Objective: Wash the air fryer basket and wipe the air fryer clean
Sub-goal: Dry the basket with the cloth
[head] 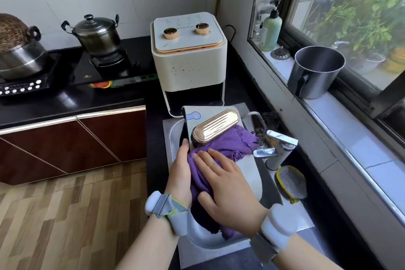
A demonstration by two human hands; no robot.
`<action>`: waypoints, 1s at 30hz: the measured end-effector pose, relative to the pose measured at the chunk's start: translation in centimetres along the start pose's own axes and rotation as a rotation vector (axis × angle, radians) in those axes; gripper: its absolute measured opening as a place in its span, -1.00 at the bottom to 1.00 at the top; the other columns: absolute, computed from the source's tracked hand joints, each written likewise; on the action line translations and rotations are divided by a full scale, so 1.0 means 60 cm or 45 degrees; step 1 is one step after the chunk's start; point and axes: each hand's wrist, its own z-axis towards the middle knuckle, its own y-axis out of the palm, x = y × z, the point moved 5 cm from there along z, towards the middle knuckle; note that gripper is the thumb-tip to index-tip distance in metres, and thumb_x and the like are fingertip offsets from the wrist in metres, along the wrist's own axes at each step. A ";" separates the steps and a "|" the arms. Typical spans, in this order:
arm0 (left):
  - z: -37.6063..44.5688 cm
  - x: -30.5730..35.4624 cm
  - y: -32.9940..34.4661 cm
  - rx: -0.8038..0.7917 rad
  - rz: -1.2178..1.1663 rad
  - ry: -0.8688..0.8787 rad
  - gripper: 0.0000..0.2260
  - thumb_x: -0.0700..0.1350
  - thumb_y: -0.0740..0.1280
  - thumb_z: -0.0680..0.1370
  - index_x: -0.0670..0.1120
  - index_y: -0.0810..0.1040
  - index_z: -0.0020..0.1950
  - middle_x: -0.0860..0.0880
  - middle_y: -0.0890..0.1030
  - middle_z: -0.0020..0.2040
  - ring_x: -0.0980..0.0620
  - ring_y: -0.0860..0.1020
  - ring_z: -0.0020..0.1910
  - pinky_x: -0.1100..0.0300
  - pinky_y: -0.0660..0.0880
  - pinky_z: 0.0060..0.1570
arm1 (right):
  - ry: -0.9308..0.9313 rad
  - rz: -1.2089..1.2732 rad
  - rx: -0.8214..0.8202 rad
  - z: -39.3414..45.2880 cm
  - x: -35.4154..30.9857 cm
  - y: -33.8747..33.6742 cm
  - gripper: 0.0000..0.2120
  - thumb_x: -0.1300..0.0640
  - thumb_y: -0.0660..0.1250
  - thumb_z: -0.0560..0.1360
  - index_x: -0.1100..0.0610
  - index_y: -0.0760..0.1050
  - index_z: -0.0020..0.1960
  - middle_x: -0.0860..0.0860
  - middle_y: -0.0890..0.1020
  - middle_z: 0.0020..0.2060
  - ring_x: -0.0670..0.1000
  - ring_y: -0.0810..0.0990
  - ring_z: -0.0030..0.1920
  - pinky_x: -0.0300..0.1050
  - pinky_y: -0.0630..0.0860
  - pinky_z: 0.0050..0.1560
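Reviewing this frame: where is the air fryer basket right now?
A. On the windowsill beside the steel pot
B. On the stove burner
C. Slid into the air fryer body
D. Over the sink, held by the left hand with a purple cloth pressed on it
D. The basket sits over the sink; the left hand grips its edge while the right hand presses the purple cloth on it, and the air fryer slot is empty.

Air fryer basket point(247, 173): front panel largely covered by purple cloth point(228, 142) and both hands; interior unseen.
Sink point(173, 129): bowl mostly blocked by basket.
Left steamer pot point(19, 57): cut by frame edge.
Air fryer point(189, 55) panel markings: too faint to read.
Forearms: cut off at bottom edge.
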 end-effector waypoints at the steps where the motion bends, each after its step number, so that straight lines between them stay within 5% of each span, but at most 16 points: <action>1: 0.001 -0.001 0.001 -0.017 -0.015 -0.021 -0.58 0.14 0.24 0.51 -0.14 0.71 -0.25 -0.12 0.69 -0.20 -0.02 0.68 -0.20 0.22 0.59 -0.19 | -0.039 0.022 -0.018 -0.002 -0.001 0.002 -0.35 0.04 0.14 0.36 0.11 0.31 0.45 -0.01 0.38 0.42 0.11 0.27 0.45 -0.03 0.16 0.44; 6: -0.010 -0.003 0.010 -0.109 -0.131 -0.205 -0.62 -0.03 0.18 0.53 -0.31 0.62 -0.07 -0.25 0.63 -0.13 -0.13 0.64 -0.18 0.05 0.50 0.15 | -0.188 0.187 -0.080 -0.011 0.006 -0.008 -0.44 0.18 0.16 0.35 0.10 0.44 0.36 -0.08 0.41 0.39 -0.01 0.21 0.48 -0.07 0.07 0.49; 11: -0.009 0.002 0.015 -0.086 -0.070 -0.085 -0.60 -0.19 0.26 0.49 -0.36 0.45 0.28 -0.36 0.49 0.24 -0.28 0.51 0.19 -0.13 0.36 0.32 | -0.169 0.192 -0.004 -0.026 0.036 -0.035 -0.45 0.11 0.10 0.36 0.04 0.46 0.34 -0.13 0.41 0.38 -0.10 0.20 0.48 -0.11 0.03 0.50; 15: -0.010 0.006 0.019 -0.099 -0.014 0.066 -0.66 -0.25 0.34 0.42 -0.28 0.55 0.19 -0.27 0.64 0.03 -0.15 0.63 -0.04 0.04 0.59 0.01 | 0.096 0.040 0.038 -0.031 0.079 -0.036 -0.40 -0.07 -0.02 0.43 -0.07 0.23 0.47 -0.17 0.19 0.48 -0.12 0.00 0.53 -0.15 -0.16 0.52; 19: -0.018 -0.006 0.002 -0.166 0.188 0.072 -0.77 -0.38 0.26 0.47 -0.20 0.59 0.06 -0.15 0.68 -0.17 -0.02 0.65 -0.24 0.20 0.59 -0.26 | 0.167 0.014 -0.083 -0.011 0.113 -0.022 -0.43 0.00 0.08 0.58 -0.09 -0.04 0.53 -0.17 -0.06 0.51 -0.06 -0.22 0.53 -0.15 -0.34 0.48; 23: -0.025 0.001 0.005 -0.318 0.342 0.108 -0.72 -0.37 0.35 0.36 -0.19 0.59 0.05 -0.13 0.67 -0.15 -0.05 0.63 -0.18 0.20 0.57 -0.18 | -0.027 -0.136 -0.056 0.013 0.121 -0.031 -0.46 -0.02 0.09 0.54 0.04 0.15 0.51 -0.12 0.10 0.50 0.00 -0.04 0.52 0.02 -0.20 0.52; 30: -0.029 0.000 -0.010 -0.441 0.487 0.040 -0.70 -0.30 0.36 0.24 -0.19 0.62 -0.04 -0.12 0.66 -0.17 -0.01 0.61 -0.22 0.23 0.55 -0.18 | -0.213 -0.164 -0.076 0.045 0.142 -0.044 -0.45 -0.17 0.10 0.55 -0.10 -0.02 0.46 -0.13 0.05 0.50 0.03 -0.08 0.54 0.03 -0.17 0.52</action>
